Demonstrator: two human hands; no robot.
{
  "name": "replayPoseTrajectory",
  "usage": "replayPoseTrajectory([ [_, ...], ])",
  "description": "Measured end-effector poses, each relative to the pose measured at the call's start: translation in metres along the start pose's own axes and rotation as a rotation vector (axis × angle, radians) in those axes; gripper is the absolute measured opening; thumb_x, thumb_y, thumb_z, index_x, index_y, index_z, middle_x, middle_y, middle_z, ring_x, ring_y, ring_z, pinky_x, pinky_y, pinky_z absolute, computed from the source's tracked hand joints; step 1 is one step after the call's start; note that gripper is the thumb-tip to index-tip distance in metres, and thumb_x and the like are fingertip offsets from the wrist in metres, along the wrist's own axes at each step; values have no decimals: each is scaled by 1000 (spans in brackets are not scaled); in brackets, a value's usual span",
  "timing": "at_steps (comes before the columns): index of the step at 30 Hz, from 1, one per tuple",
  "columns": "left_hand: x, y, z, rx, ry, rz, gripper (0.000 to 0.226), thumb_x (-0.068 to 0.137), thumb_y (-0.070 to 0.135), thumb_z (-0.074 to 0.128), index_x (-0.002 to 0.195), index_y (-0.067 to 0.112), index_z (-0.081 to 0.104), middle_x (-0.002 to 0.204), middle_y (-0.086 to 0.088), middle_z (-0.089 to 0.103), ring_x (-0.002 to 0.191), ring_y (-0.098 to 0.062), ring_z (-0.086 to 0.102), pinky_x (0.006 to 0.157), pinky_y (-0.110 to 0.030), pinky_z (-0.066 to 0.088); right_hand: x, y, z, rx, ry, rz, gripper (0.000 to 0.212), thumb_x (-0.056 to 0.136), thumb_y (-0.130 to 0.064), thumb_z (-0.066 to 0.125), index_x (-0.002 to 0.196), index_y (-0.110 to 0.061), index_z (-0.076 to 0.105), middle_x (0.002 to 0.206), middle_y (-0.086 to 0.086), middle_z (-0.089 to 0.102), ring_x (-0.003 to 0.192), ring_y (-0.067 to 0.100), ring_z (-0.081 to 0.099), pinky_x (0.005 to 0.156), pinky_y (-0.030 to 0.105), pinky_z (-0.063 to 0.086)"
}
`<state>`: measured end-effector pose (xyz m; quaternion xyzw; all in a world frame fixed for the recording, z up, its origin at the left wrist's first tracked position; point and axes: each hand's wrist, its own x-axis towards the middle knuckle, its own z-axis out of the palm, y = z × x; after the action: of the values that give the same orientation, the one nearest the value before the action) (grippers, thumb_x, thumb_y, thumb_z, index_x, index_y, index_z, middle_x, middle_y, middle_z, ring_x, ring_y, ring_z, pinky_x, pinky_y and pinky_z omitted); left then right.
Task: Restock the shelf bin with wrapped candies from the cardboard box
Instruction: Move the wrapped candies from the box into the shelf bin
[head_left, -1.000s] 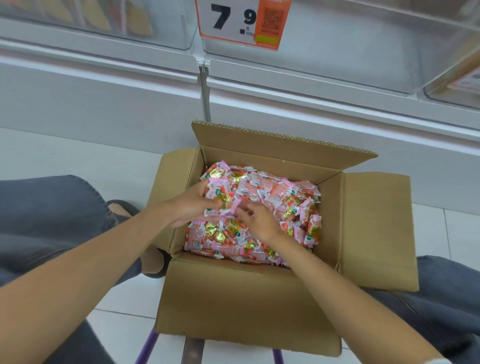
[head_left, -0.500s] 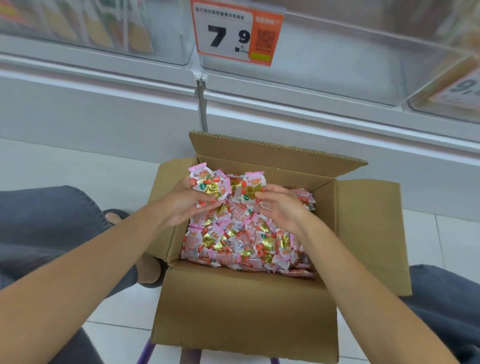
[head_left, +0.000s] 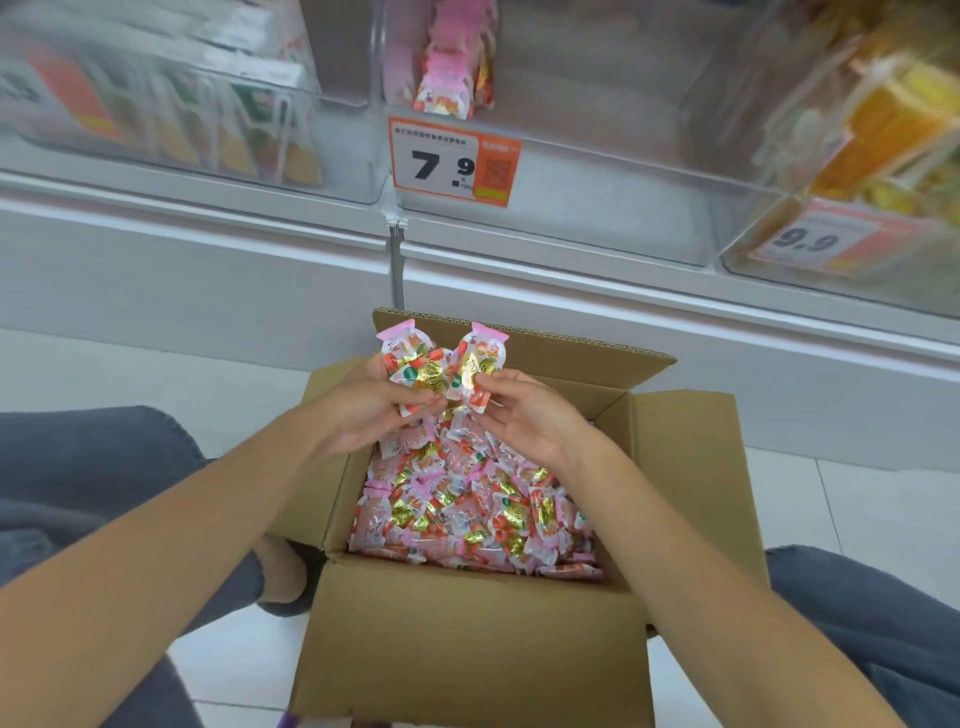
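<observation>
While both hands held a bunch of wrapped candies (head_left: 441, 364) at mid-frame, above the far end of the cardboard box (head_left: 467, 649), the carrying step was in hand. The left hand (head_left: 374, 415) had its fingers (head_left: 415, 397) curled round several packets, and the right hand (head_left: 524, 421) pinched the packets beside them. Most of the candies lay in the box at lower centre. The clear shelf bin (head_left: 597, 218) behind the price tag (head_left: 452, 161), upper centre, looked almost bare. Next, by my judgement, the bunch needed lifting over the bin's front wall and releasing inside.

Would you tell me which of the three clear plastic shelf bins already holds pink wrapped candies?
The middle clear bin, bearing the orange-and-white 7.9 price tag: pink wrapped candies stand at its back; the left bin holds striped packs, the right bin yellow-orange packs.
</observation>
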<state>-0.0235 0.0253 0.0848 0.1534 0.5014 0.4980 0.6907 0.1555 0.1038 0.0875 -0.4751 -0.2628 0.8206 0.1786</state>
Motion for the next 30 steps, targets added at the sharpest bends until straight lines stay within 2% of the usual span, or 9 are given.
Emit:
replayPoseTrajectory([
  [5,-9,12,16,268,-74,-9,49,87,-15,60,125,16,57,119,-8,70,108,-20,69,83,-29,59,-17,-15,13,-213,12,-229,14,86,1,68,86,-10,58,83,7,68,83,22,64,91,38,53],
  [8,-14,16,30,231,-142,-41,50,87,-16,58,125,17,58,119,-10,70,108,-21,68,85,-31,58,-29,-22,22,-409,113,-414,19,85,-3,71,100,-8,61,96,9,72,89,23,68,86,40,56],
  [11,-11,20,32,-7,-11,44,49,84,-19,57,124,9,52,125,-21,64,111,-29,66,91,-35,56,-35,-30,17,-169,178,-399,20,88,-1,67,106,-8,63,100,8,73,95,21,69,93,36,54],
  [15,-13,26,37,-67,-31,90,51,82,-20,59,125,6,49,123,-22,64,110,-31,66,87,-35,58,-45,-36,9,126,-41,-159,8,92,2,59,91,-5,62,91,9,70,85,17,67,90,29,53],
  [18,-16,25,44,214,-12,118,44,85,-15,63,122,6,53,115,-16,69,103,-26,70,85,-35,59,-44,-34,11,0,-32,-211,12,91,3,59,99,-5,62,99,12,70,91,21,68,89,30,55],
  [21,-17,25,45,446,-38,78,46,88,-3,67,129,12,54,119,-11,68,108,-23,68,86,-38,59,-43,-34,14,-257,79,-389,16,88,0,65,101,-8,65,97,7,72,87,16,69,72,20,55],
  [24,-20,27,45,370,-106,14,41,91,2,64,130,14,55,125,-11,65,115,-24,64,81,-31,59,-43,-35,19,-468,180,-564,19,86,-4,70,90,-21,65,89,-3,70,78,7,66,65,14,50],
  [27,-21,32,44,96,-93,-2,39,92,4,61,130,11,53,126,-15,65,116,-25,63,81,-27,57,-41,-37,17,-442,202,-561,16,85,-6,73,98,-14,68,98,6,71,89,18,67,80,28,55],
  [30,-22,38,47,49,-55,44,41,93,25,58,132,12,52,118,-11,67,106,-18,61,85,-26,52,-44,-43,19,-345,96,-445,26,85,-3,71,110,1,65,102,16,71,93,26,68,93,39,55],
])
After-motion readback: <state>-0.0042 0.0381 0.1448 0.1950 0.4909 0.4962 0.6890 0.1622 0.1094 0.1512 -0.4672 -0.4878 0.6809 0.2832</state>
